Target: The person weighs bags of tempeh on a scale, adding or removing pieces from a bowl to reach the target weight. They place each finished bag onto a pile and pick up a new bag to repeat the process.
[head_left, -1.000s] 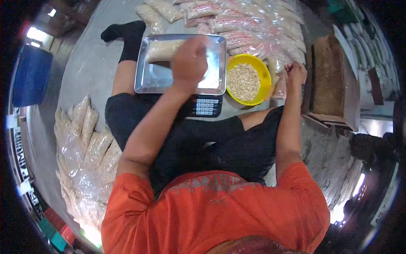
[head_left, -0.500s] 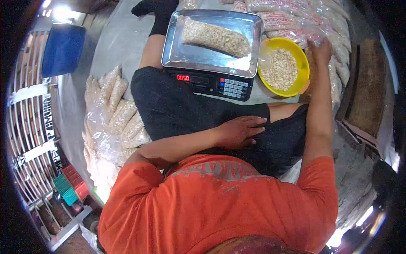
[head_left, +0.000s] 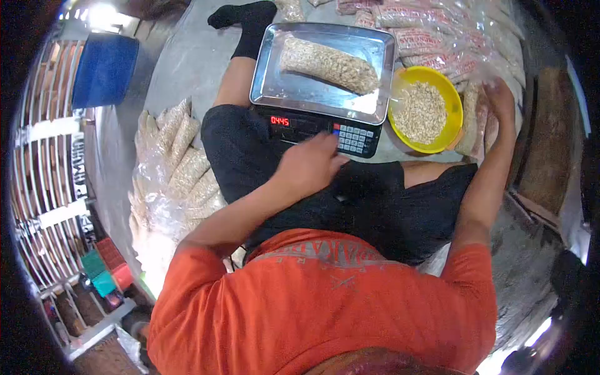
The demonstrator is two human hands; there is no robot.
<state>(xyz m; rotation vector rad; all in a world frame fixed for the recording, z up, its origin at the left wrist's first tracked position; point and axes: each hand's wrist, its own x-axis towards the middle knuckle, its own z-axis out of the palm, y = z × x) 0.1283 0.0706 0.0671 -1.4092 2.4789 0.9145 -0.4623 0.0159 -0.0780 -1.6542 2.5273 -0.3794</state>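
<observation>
A clear bag filled with pale flakes lies on the steel pan of the digital scale, whose red display reads 0.445. My left hand is over the scale's front by the keypad, slightly blurred, thumb apart from the fingers and nothing in it. At the right, my right hand is closed at a clear plastic bag beside the filled packs; its fingertips are partly hidden. Between scale and right hand stands a yellow bowl of loose flakes.
Filled packs with red print are piled at the top right. More filled bags lie left of my knee. A blue panel, metal bars and green and red crates stand further left.
My left hand has lifted off my lap and moved up to the scale's keypad. The display went from 0.050 to 0.445. My right hand has shifted slightly right and back. The view has shifted a little.
</observation>
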